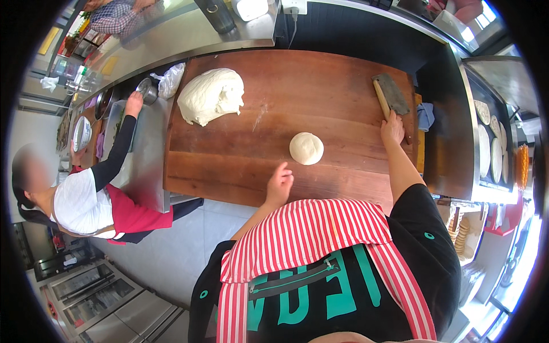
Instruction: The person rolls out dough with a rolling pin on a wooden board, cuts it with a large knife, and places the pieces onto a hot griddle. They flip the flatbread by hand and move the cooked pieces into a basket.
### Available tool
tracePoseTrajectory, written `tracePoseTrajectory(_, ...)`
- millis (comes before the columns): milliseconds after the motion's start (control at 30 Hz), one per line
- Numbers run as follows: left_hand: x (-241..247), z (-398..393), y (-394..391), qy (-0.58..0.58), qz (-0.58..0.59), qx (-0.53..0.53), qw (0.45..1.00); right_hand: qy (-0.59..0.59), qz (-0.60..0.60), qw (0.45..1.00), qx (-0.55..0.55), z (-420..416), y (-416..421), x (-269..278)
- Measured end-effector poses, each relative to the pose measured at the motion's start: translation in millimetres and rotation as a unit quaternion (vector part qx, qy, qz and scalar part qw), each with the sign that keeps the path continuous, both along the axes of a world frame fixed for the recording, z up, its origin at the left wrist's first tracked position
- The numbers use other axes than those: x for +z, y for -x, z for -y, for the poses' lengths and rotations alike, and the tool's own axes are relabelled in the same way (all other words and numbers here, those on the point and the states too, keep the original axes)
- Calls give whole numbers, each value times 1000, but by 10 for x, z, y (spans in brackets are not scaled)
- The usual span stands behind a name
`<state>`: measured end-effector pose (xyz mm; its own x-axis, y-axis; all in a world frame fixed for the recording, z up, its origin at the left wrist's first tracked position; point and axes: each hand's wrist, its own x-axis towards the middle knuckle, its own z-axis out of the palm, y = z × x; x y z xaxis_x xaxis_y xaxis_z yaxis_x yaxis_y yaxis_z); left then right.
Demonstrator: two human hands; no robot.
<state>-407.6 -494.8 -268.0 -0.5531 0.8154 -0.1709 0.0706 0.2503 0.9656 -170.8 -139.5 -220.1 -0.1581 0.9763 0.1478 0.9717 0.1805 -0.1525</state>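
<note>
A round ball of dough [306,148] rests on the wooden work board [274,180], just beyond my left hand [281,184], whose fingers are loosely curled with nothing visible in them. At the board's right side my right hand [393,127] reaches the lower end of the wooden handle of a cleaver [392,94]; whether the fingers close round it cannot be told. The cleaver's broad metal blade lies to the right of the handle. A large mass of dough [211,96] sits at the board's far left corner. Light flour marks show beside it.
To the left a co-worker [85,201] holds a bowl [82,133] and reaches to a metal pot [147,91] on the steel counter. A plastic bag [171,80] lies by the board's left edge. At right, flat breads [484,150] lie inside an open appliance, near a blue cloth [425,116].
</note>
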Motion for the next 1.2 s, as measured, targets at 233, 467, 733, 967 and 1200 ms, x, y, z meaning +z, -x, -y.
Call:
tracePoseTrajectory(233, 837, -604, 588, -110, -373, 52, 920, 33, -90, 942, 321, 616, 306, -203)
tracePoseTrajectory(467, 509, -777, 385, 54, -449, -138, 881, 110, -52, 902, 414, 1551, 1016, 301)
tracePoseTrajectory(733, 492, -1458, 737, 172, -494, -133, 842, 95, 27, 931, 351, 922, 1598, 76)
tracePoseTrajectory(967, 490, -1983, 1152, 112, -455, -111, 876, -32, -36, 957, 286, 375, 1909, -121)
tracePoseTrajectory(1200, 602, -1189, 622, 163, -228, -98, 955, 146, -7, 889, 435, 1448, 1095, 519)
